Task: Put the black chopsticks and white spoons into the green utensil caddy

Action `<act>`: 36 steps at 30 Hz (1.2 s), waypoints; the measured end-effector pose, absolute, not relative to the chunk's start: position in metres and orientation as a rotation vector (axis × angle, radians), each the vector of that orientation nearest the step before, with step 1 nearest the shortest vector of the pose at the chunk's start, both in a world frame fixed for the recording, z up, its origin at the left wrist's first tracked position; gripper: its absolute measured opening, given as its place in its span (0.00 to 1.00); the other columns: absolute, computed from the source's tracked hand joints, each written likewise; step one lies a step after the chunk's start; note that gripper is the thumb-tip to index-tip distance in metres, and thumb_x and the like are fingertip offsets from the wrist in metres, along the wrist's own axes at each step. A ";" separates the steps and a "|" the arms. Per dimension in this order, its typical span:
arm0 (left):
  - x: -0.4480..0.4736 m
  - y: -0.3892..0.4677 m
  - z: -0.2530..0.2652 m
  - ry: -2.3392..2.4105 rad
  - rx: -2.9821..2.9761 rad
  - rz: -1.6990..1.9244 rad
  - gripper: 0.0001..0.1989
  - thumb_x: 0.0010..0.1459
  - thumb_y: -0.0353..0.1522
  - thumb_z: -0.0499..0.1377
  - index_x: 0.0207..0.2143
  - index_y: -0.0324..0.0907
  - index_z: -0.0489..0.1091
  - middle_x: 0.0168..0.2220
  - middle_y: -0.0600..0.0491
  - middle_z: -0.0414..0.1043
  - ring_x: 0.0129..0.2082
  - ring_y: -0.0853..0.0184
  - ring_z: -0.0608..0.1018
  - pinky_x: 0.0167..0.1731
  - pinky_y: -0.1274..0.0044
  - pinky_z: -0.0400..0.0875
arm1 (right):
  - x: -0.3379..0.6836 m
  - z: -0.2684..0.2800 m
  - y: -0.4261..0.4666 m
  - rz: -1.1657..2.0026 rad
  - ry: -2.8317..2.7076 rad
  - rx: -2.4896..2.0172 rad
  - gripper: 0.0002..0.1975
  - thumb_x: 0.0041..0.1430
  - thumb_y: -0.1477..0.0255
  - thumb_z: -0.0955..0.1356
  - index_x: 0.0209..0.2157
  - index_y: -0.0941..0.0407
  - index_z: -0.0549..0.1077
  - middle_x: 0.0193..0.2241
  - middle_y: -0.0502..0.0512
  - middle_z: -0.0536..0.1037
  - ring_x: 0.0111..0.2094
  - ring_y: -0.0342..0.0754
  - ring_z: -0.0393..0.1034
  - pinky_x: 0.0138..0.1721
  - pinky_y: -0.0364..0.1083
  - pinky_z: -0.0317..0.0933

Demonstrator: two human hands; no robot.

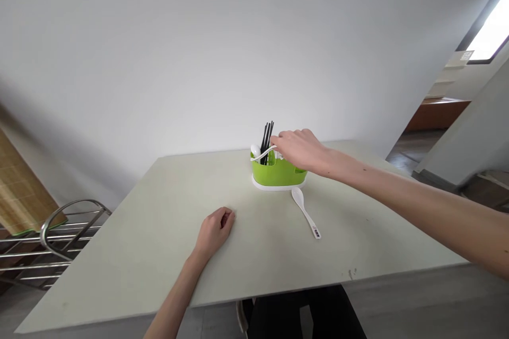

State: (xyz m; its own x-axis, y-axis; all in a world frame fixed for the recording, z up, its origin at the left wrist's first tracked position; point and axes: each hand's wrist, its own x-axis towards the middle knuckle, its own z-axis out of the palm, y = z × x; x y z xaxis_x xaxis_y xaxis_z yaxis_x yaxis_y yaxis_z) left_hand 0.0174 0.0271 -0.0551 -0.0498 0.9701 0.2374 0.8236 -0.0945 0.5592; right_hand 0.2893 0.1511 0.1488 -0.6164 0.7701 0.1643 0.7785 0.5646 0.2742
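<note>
My right hand [299, 147] is over a green cutlery holder [274, 174] with a white base, its fingers closed on a white spoon [263, 154]. That spoon points left across the holder's top, and my fingers cover part of it. Black chopsticks [266, 137] and another white spoon [255, 150] stand upright in the holder's left side. In front of the holder, a white spoon [304, 210] lies on the table, a dark mark at its handle end. My left hand [215, 229] rests on the table in a loose fist, nothing visible in it.
The pale table [167, 233] meets a plain wall [199, 63] behind the holder. A metal rack [71, 233] and a bamboo mat [24, 185] are off the table's left edge. Below the near edge, a dark seat or clothing [318, 310] shows.
</note>
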 end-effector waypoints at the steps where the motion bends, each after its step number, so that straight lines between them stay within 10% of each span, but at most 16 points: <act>1: 0.017 0.027 -0.056 1.927 1.978 0.858 0.18 0.69 0.45 0.49 0.34 0.45 0.71 0.28 0.53 0.72 0.27 0.65 0.70 0.31 0.73 0.63 | 0.283 0.153 0.151 -0.518 -2.762 -1.373 0.11 0.72 0.75 0.62 0.46 0.60 0.75 0.39 0.65 0.79 0.37 0.53 0.76 0.37 0.47 0.53; 18: 0.019 0.024 -0.056 1.897 1.969 0.883 0.19 0.69 0.44 0.48 0.33 0.45 0.71 0.30 0.51 0.74 0.28 0.64 0.71 0.31 0.73 0.63 | 0.206 0.116 0.180 -0.521 -2.964 -1.324 0.12 0.58 0.80 0.68 0.40 0.62 0.83 0.42 0.70 0.83 0.50 0.59 0.74 0.49 0.53 0.53; 29: 0.017 0.025 -0.056 1.910 1.947 0.888 0.19 0.69 0.45 0.49 0.32 0.45 0.69 0.27 0.54 0.71 0.26 0.65 0.69 0.30 0.74 0.62 | 0.213 0.086 0.190 -0.558 -2.863 -1.245 0.22 0.72 0.67 0.59 0.42 0.62 0.82 0.42 0.72 0.82 0.49 0.63 0.72 0.52 0.58 0.49; 36: 0.016 0.026 -0.058 1.903 1.959 0.881 0.17 0.70 0.44 0.50 0.33 0.45 0.70 0.28 0.54 0.71 0.27 0.66 0.70 0.31 0.74 0.62 | 0.260 0.070 0.138 -0.612 -2.799 -0.406 0.19 0.75 0.71 0.57 0.40 0.60 0.78 0.38 0.62 0.80 0.42 0.54 0.68 0.50 0.53 0.52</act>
